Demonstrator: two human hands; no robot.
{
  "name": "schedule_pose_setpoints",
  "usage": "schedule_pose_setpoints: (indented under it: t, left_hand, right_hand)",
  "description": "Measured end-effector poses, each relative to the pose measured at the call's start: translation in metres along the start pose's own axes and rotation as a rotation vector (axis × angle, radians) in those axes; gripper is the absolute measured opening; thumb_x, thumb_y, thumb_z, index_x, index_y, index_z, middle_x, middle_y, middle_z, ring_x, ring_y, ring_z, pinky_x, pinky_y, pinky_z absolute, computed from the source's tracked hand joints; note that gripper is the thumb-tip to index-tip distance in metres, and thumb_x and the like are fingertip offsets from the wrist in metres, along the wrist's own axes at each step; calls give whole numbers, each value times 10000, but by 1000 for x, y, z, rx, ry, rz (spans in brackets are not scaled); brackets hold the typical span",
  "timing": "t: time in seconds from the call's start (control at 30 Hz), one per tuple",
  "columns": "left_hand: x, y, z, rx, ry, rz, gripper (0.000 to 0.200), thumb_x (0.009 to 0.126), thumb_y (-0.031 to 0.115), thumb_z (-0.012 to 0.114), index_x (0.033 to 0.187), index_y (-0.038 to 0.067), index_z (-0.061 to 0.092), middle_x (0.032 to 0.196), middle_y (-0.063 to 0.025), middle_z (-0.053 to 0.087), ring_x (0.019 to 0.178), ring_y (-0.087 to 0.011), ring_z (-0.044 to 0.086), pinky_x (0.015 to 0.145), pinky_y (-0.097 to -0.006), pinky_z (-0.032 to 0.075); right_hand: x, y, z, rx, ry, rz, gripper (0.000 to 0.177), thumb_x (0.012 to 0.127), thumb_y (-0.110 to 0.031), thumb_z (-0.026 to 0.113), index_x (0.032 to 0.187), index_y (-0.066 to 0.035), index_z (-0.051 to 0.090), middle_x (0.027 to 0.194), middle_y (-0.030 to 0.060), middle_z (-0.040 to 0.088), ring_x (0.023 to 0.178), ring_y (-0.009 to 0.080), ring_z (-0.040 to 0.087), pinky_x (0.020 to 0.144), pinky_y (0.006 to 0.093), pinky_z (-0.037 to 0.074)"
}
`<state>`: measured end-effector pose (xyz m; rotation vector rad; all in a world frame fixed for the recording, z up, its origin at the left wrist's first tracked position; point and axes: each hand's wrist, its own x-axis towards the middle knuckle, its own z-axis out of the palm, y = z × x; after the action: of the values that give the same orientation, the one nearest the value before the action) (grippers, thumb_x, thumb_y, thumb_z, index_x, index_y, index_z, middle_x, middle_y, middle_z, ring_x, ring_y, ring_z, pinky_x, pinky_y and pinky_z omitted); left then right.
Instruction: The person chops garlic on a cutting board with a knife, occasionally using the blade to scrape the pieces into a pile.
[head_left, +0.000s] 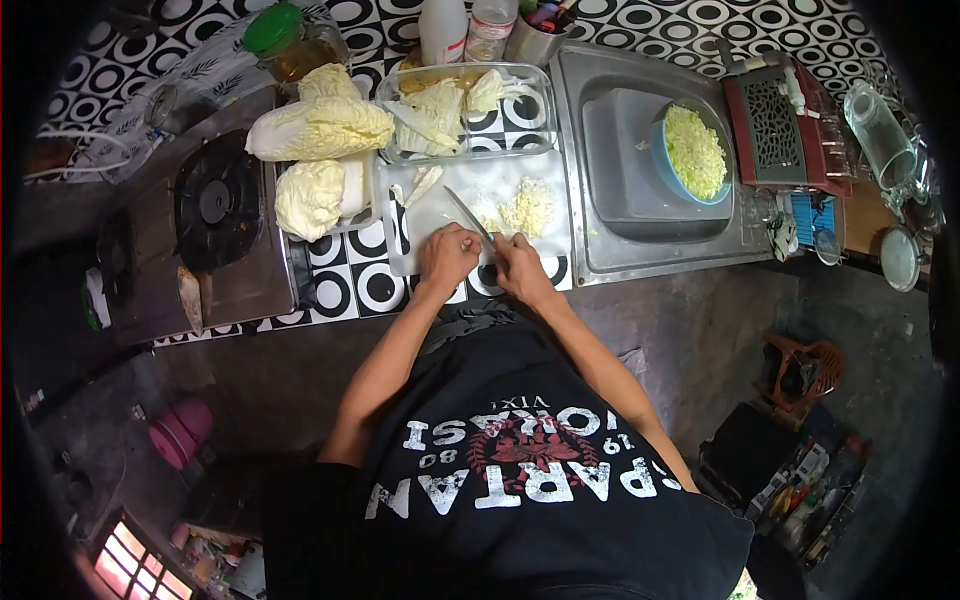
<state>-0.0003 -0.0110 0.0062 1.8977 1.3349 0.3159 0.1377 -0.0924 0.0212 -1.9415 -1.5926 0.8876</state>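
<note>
The knife (468, 213) was gripped in the closed fingers of the right hand (522, 268) and slanted over the white cutting board (420, 222). The left hand (450, 256) was curled near the knife; whether anything was pinched there could not be told. Chopped cabbage (531, 207) was heaped on the board.

Sits on the wearer's head, looks forward and steeply down, pretty fisheye-wide. Hangs close over the black T-shirt (545, 520) at the bottom, puts the cutting board (550, 250) just above centre.
</note>
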Motion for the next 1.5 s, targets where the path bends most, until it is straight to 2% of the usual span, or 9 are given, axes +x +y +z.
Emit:
schedule_pose_setpoints:
  t: [0.23,0.3,0.37,0.53,0.8,1.07,1.17,1.27,1.5]
  left_hand:
    - [-3,-3,5,-18,84,64,87,713,139,627,762,128,699,789,-50,625,772,-263,607,692,-379,489]
    - [-3,-1,3,-75,74,-11,71,716,165,668,749,117,709,787,-77,633,725,-272,611,670,-369,475]
    - [-2,1,1,-78,51,-20,68,710,131,646,738,109,704,798,-81,636,742,-277,615,674,-370,483]
    - [0,5,-6,-99,48,1,83,702,81,614,709,88,697,780,-109,644,727,-281,630,669,-367,497]
    - [0,2,-5,-151,101,20,104,691,25,608,714,71,698,719,-130,635,677,-277,631,636,-358,496]
    - [-1,-5,2,-154,115,24,36,685,82,666,701,73,697,732,-130,636,674,-273,626,628,-362,484]
    - [0,-16,4,-139,108,76,81,709,136,700,757,71,706,748,-119,643,653,-266,618,617,-352,478]
    - [-2,-21,-3,-212,86,180,145,750,150,692,868,67,702,771,-112,641,644,-251,609,604,-334,477]
    - [-9,-29,-29,-279,125,114,114,776,104,663,864,36,688,749,-89,632,603,-163,565,573,-271,455]
  right_hand:
    - [-17,3,-7,5,-42,18,465,713,26,578,1170,-5,501,820,247,479,751,419,530,676,454,438]
    - [-17,8,0,4,-27,23,460,719,26,580,1172,-4,503,821,244,477,755,415,532,682,452,440]
    - [-14,14,12,19,110,-84,411,740,31,575,1149,25,536,769,208,459,670,366,509,633,417,424]
    - [12,-2,5,-25,-5,-42,540,641,42,575,1173,-3,491,862,261,482,797,436,548,713,450,468]
    - [-10,-2,-3,-37,-14,-24,447,712,49,563,1156,28,516,796,226,486,690,386,524,641,419,432]
    - [9,4,15,-19,94,-106,455,706,39,573,1158,24,525,796,211,485,691,366,530,640,407,438]
    - [12,4,3,-56,-22,-75,535,687,14,587,1211,-34,490,850,243,488,744,411,548,669,456,454]
    - [1,1,-11,4,108,-99,458,700,4,597,1155,0,549,772,208,488,680,363,533,643,410,454]
    - [-41,7,-20,86,128,-50,369,766,-28,574,1135,-12,575,734,163,482,664,296,527,634,362,438]
